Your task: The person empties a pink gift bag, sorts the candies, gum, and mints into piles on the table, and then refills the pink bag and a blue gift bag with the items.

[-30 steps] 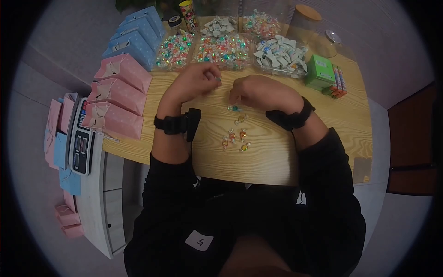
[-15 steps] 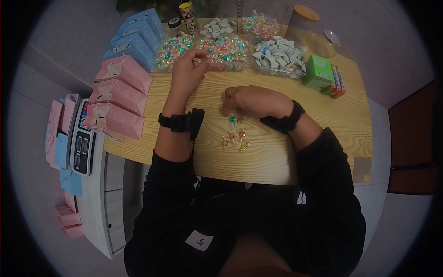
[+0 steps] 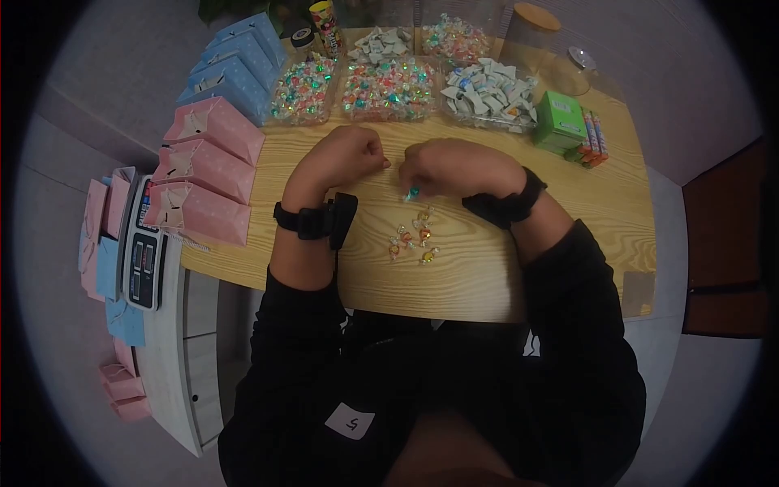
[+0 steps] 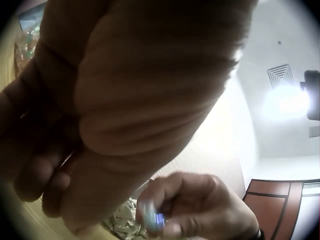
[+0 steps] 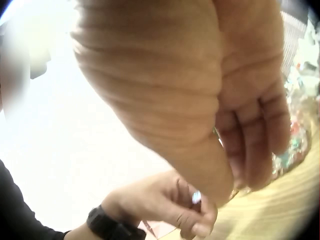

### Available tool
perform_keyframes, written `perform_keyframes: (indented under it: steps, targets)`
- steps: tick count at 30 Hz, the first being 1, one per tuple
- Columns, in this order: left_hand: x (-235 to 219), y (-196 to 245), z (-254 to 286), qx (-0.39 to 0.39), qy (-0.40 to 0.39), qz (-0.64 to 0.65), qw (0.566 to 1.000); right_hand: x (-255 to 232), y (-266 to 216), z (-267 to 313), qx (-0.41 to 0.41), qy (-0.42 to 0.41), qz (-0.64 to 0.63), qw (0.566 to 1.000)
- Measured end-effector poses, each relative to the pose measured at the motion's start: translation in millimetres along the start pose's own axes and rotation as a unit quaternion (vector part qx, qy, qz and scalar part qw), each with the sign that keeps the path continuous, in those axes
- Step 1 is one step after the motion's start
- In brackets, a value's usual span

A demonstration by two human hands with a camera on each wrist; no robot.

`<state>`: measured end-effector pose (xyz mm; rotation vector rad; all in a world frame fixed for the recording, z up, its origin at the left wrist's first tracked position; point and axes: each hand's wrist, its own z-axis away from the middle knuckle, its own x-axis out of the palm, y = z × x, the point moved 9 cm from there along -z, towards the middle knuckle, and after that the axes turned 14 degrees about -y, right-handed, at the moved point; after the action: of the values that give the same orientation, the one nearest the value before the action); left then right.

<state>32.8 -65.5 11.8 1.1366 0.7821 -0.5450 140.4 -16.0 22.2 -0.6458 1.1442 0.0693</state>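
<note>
My right hand pinches a teal twist-wrapped candy, its shiny wrapper showing below the fingertips. In the left wrist view this candy sits between thumb and curled fingers. My left hand, fingers bent, is just left of the right one above the table. The right wrist view shows a small bright wrapped candy pinched in the left hand; most of it is hidden by fingers. Nearer the body, several gold and reddish wrapped candies lie in a loose group on the wooden table.
Clear boxes of colourful candies and a box of pale packets line the back. Pink bags and blue bags stand left, beside a scale. A green box and glass jar are at right.
My left hand has gone from near the candy box back toward the right hand. The right hand has lifted slightly away from the candy group, with the teal candy now higher at its fingertips.
</note>
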Motion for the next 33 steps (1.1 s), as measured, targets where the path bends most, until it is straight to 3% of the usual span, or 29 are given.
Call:
perform_keyframes:
  steps: [2,3,5,7,8,9,11,12,14,17,19,20,21,23,24,26,27,29,31,33]
  targets:
    - [2,10,6,-0.020,-0.017,-0.033,0.999,-38,15,19,0.037,0.128,-0.021,0.991]
    - [5,16,8,-0.040,-0.034,-0.066,0.996,-43,16,19,0.037,0.128,-0.020,0.991]
    - [14,36,9,-0.040,-0.071,-0.100,0.992,-83,26,53,0.058,0.388,-0.066,0.918]
    - [33,48,6,-0.039,-0.111,-0.134,0.984,-84,29,59,0.060,0.421,-0.039,0.904]
    - [44,58,5,0.009,-0.120,-0.136,0.983,-86,28,65,0.060,0.452,-0.011,0.890]
    - [54,69,4,0.056,-0.129,-0.136,0.981,-85,30,67,0.060,0.451,-0.012,0.890]
    - [66,74,1,0.064,-0.142,-0.149,0.977,-78,27,60,0.080,0.371,0.065,0.923]
    - [70,75,-2,0.077,-0.142,-0.145,0.976,-79,22,63,0.078,0.370,0.063,0.924]
    - [73,71,-6,0.089,-0.143,-0.143,0.975,-54,22,46,0.138,0.172,0.039,0.975]
    - [61,62,-8,0.082,-0.108,-0.139,0.981,-41,13,43,0.128,0.113,0.043,0.984]
    - [27,51,-4,0.047,-0.006,-0.033,0.998,-49,11,48,0.158,0.144,0.053,0.976]
    - [11,46,-5,0.088,0.053,0.014,0.995,-56,10,54,0.188,0.174,0.062,0.965]
    - [6,44,-8,0.086,0.055,0.014,0.995,-58,5,56,0.187,0.174,0.063,0.965]
    - [-42,18,15,0.052,0.316,0.174,0.931,-56,-5,57,0.178,0.147,0.064,0.971]
    - [-45,14,11,0.052,0.317,0.173,0.931,-51,-7,55,0.176,0.148,0.065,0.971]
    - [-54,-8,13,0.036,0.396,0.160,0.903,-21,-15,38,0.112,0.062,0.059,0.990]
    - [-53,-21,5,0.036,0.396,0.161,0.904,-10,-18,30,0.095,0.042,0.051,0.993]
    - [-58,-34,-1,0.059,0.428,0.097,0.897,5,-20,16,0.092,0.032,0.087,0.991]
    - [-64,-27,5,0.080,0.447,0.075,0.888,14,-16,10,0.091,0.021,0.125,0.988]
    - [-67,-15,14,0.097,0.464,0.053,0.879,21,-11,7,0.063,0.006,0.085,0.994]
